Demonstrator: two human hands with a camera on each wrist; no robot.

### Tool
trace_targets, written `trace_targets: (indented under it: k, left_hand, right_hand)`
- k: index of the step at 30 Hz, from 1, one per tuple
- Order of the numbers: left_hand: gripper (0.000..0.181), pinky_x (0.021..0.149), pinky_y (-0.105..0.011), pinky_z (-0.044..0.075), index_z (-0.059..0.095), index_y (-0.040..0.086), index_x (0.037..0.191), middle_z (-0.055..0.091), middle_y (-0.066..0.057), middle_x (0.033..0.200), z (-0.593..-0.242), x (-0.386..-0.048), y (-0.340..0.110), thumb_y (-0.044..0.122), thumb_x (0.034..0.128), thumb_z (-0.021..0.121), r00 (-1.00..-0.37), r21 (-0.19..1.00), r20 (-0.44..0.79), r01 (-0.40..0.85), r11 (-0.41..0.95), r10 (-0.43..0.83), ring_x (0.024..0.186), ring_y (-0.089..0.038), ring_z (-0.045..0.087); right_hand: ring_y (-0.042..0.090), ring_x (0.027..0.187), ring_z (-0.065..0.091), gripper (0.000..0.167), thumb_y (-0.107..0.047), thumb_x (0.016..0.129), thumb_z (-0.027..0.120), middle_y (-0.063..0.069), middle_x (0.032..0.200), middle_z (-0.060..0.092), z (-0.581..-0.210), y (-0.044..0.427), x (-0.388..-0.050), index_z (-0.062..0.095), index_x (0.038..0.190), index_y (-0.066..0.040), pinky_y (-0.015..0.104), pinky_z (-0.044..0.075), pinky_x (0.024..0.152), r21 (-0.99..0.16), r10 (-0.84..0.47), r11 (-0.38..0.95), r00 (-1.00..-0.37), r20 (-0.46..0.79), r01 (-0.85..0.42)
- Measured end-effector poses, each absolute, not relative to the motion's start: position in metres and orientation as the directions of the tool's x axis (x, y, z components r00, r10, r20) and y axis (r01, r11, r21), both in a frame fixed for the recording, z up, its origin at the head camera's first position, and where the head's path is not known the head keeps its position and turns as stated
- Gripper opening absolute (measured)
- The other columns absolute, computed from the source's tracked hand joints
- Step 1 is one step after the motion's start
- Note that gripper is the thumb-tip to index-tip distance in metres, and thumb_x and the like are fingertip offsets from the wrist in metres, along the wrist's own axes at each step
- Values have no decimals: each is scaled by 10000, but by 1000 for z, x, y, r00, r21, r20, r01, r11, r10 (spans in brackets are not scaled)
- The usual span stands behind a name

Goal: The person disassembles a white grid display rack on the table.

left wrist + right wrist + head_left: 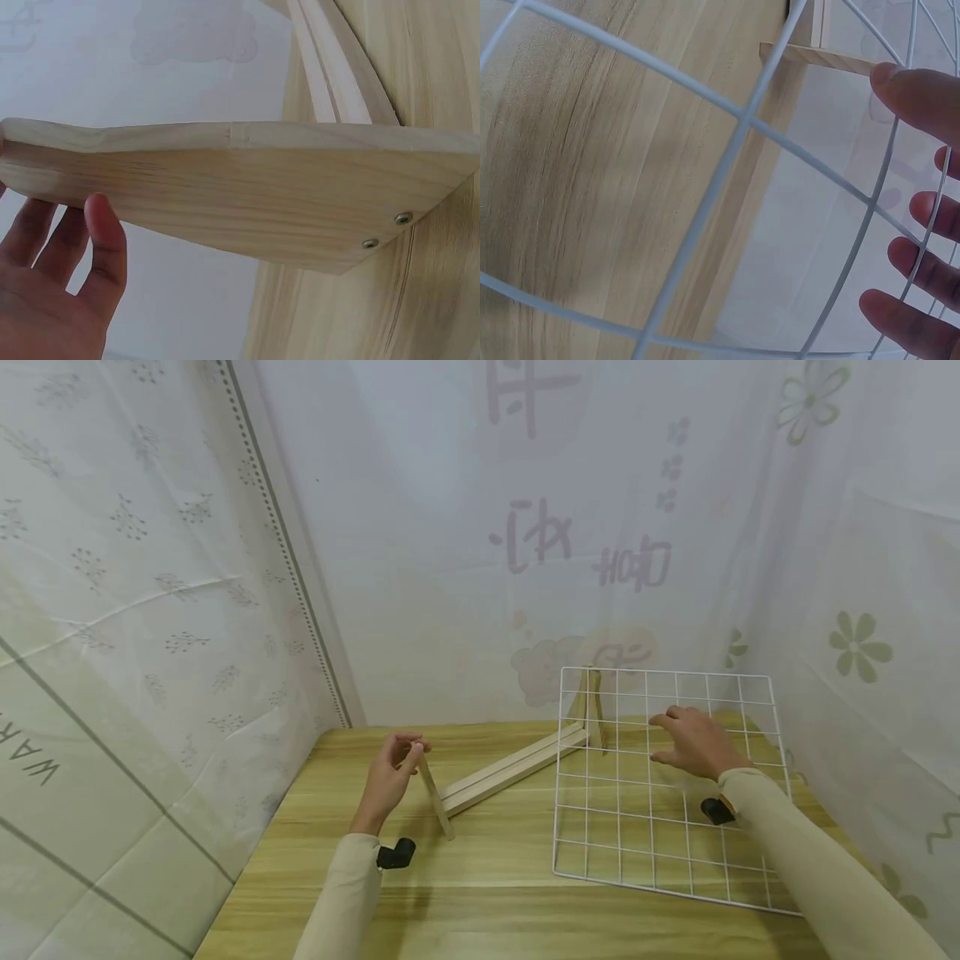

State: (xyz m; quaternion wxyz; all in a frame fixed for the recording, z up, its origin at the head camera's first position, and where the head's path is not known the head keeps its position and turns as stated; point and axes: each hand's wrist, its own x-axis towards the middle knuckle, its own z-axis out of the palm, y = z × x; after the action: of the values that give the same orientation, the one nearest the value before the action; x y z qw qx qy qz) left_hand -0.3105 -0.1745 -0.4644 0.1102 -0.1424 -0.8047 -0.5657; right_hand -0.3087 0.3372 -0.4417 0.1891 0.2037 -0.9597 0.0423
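Note:
A wooden stand has two upright side pieces joined by a slatted bar (513, 770). My left hand (386, 781) holds the top end of its near side piece (435, 795). In the left wrist view, the thumb of that hand (56, 292) lies against the broad face of the wooden piece (240, 187), with two screws at its other end. A white wire grid (618, 810) stands tilted over the stand's far end. My right hand (693, 742) is at the grid, thumb and fingers spread. In the right wrist view, its fingers (922, 262) are extended among the wires (742, 120).
The wood-grain table top (480, 910) runs under the stand and the grid. Printed white curtains hang behind (420, 568) and on both sides. A black wrist camera (396, 853) is on the left wrist, another (717, 811) on the right.

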Motion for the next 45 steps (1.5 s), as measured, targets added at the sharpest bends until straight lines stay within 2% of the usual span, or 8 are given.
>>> trace_targets:
  k: [4,8,11,15,19,27,35,45]
  left_hand:
    - [283,827,-370,545,558,52,1282,666,-229,1222,-461,-310,-175,216,1051,536,-933,879,340,359,313,116,996,-9,624]
    - [263,809,-319,535,567,31,1269,668,-249,1219,-456,-307,-175,168,1045,546,-942,881,315,334,334,113,1069,-247,660]
    - [248,790,-266,524,586,46,1247,687,-221,1198,-461,-309,-179,175,1036,566,-941,872,321,338,355,107,1076,-272,666]
    - [229,807,-253,533,612,75,1196,697,-222,1155,-466,-310,-183,218,1017,602,-926,862,360,376,339,112,994,-76,668]
    - [221,808,-232,532,618,91,1184,711,-212,1115,-467,-305,-185,225,1009,619,-915,851,382,402,337,127,941,4,651]
    - [205,740,-265,485,616,108,1151,742,-141,1072,-465,-297,-186,237,994,643,-923,842,361,383,379,131,934,-12,653]
    - [215,710,-268,547,602,-8,1149,717,-226,1092,-464,-287,-183,130,990,644,-934,851,328,358,385,143,931,-25,657]
    - [158,684,-235,529,612,60,1048,701,-177,1058,-462,-279,-178,137,947,706,-921,854,351,388,348,168,918,7,638]
  right_hand:
    - [235,727,611,596,-330,687,921,128,959,680,-442,337,-309,705,1156,-33,397,509,586,-2,-376,913,-845,381,-408]
    - [231,725,613,600,-343,687,919,124,960,682,-445,338,-310,706,1157,-36,398,512,586,-1,-377,914,-847,374,-407]
    - [241,735,624,600,-341,688,920,129,972,688,-446,338,-309,707,1161,-39,412,529,602,0,-377,914,-848,374,-406]
    - [264,764,643,606,-340,694,917,142,1001,697,-448,338,-308,705,1176,-40,425,547,622,0,-376,915,-852,364,-403]
    - [297,808,656,611,-341,702,911,155,1031,700,-449,337,-309,701,1190,-41,458,558,659,-15,-378,912,-857,351,-409]
    - [304,861,672,608,-325,695,920,157,1052,709,-459,337,-308,706,1188,-39,465,569,704,-64,-384,904,-867,317,-424]
    - [305,872,681,606,-341,707,908,161,1082,710,-471,335,-310,704,1200,-54,453,570,694,-82,-392,901,-879,273,-427]
    - [375,969,688,579,-310,721,901,193,1166,710,-473,334,-313,701,1199,-50,524,571,787,-102,-391,897,-879,274,-431]
